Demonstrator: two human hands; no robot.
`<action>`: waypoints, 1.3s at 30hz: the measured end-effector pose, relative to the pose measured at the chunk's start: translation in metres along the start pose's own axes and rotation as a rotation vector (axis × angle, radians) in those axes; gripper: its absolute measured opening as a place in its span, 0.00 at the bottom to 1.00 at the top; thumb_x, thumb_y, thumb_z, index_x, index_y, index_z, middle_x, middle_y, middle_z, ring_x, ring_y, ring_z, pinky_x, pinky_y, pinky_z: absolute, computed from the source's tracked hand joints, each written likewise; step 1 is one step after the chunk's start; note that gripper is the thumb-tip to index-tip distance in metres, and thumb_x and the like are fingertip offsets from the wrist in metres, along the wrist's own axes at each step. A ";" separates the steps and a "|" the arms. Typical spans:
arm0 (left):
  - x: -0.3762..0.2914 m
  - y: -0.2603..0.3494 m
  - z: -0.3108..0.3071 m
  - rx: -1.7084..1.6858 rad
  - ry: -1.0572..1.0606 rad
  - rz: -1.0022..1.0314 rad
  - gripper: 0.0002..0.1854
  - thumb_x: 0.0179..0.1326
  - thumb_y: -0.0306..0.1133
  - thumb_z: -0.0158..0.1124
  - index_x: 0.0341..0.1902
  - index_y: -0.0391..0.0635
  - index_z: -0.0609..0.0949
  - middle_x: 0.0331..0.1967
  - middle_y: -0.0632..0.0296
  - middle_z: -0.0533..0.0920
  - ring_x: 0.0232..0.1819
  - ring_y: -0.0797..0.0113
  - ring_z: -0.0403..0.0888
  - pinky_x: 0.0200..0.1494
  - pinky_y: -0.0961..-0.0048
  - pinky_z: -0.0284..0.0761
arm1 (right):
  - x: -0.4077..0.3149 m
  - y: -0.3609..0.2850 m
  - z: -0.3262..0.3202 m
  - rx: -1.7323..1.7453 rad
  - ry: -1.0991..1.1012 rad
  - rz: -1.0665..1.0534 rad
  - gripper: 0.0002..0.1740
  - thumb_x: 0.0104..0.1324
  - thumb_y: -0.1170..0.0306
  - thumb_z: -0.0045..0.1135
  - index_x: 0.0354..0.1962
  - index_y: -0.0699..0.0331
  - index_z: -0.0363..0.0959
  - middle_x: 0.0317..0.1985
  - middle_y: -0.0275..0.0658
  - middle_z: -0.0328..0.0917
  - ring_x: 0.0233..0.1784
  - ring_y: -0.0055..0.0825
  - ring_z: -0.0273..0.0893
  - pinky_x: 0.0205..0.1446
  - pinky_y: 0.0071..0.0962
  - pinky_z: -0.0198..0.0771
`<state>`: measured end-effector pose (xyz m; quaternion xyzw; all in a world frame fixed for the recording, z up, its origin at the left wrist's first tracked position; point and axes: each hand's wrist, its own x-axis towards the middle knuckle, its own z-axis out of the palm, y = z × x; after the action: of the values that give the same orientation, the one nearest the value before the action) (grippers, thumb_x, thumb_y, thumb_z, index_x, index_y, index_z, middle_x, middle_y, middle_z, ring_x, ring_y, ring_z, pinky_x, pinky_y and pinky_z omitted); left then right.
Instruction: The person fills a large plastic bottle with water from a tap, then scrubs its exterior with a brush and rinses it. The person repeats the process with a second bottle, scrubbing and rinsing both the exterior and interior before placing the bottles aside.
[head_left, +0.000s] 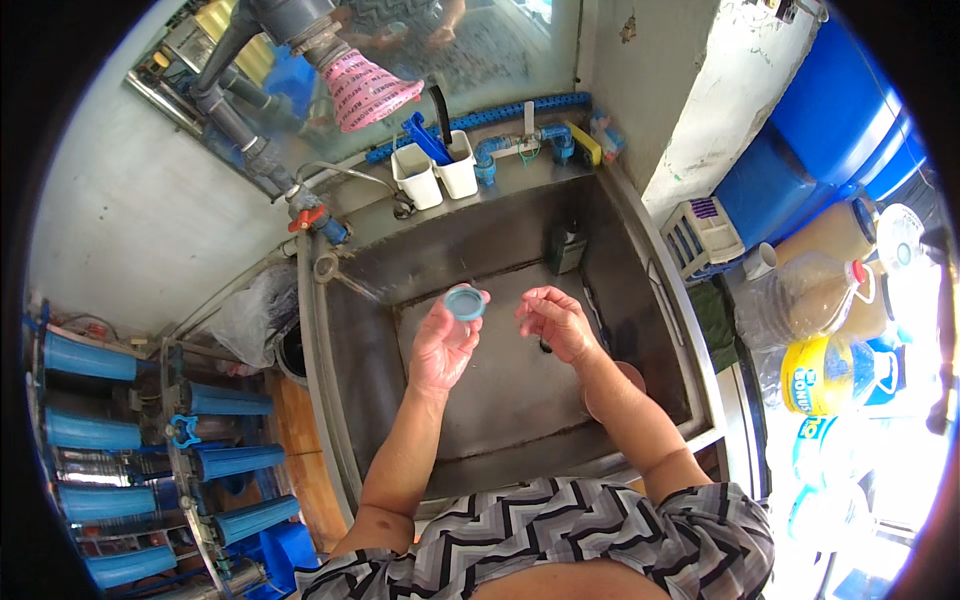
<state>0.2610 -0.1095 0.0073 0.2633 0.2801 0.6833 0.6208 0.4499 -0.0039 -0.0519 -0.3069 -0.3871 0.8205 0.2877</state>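
Note:
My left hand (444, 346) holds a small round container with a teal rim (465, 304) over the stainless steel sink (480, 420). Its rim faces up toward me, and my fingers and palm cover much of its body. To the right of it hovers my right hand (559, 319), apart from the container, with half-curled fingers and nothing visible in them. Both hands look wet. Below, a drain hole (546, 346) partly shows beside my right wrist. A brownish round object (630, 375) lies in the sink, mostly behind my right forearm.
A dark bottle (568, 249) stands in the sink's far right corner. Two white holders (417, 178) with handled tools sit on the back ledge near blue piping (517, 142). A red-handled valve (306, 219) is at the left rim. Plastic jugs (799, 300) crowd the right side.

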 end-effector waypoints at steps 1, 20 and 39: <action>0.000 -0.002 0.001 0.142 0.023 0.008 0.29 0.57 0.29 0.66 0.63 0.45 0.68 0.51 0.51 0.79 0.34 0.69 0.76 0.29 0.79 0.72 | 0.000 0.000 -0.005 -0.215 0.034 0.122 0.18 0.63 0.62 0.60 0.45 0.67 0.73 0.41 0.42 0.79 0.46 0.30 0.78 0.48 0.32 0.74; -0.023 -0.024 0.000 0.850 -0.137 0.337 0.30 0.49 0.22 0.49 0.60 0.40 0.60 0.52 0.53 0.71 0.52 0.61 0.69 0.57 0.66 0.65 | -0.069 -0.033 0.008 0.346 -0.262 -0.237 0.18 0.58 0.81 0.59 0.47 0.62 0.71 0.48 0.42 0.76 0.53 0.41 0.76 0.55 0.34 0.74; -0.044 -0.068 0.107 1.232 -0.442 0.371 0.53 0.39 0.17 0.70 0.70 0.45 0.52 0.44 0.57 0.80 0.48 0.62 0.78 0.53 0.68 0.75 | -0.220 -0.035 -0.025 -0.416 0.217 -0.516 0.38 0.45 0.80 0.69 0.56 0.61 0.66 0.51 0.37 0.75 0.52 0.22 0.71 0.58 0.27 0.67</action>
<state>0.3883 -0.1426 0.0339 0.7461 0.4347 0.4244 0.2727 0.6188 -0.1303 0.0253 -0.3363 -0.5782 0.5867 0.4565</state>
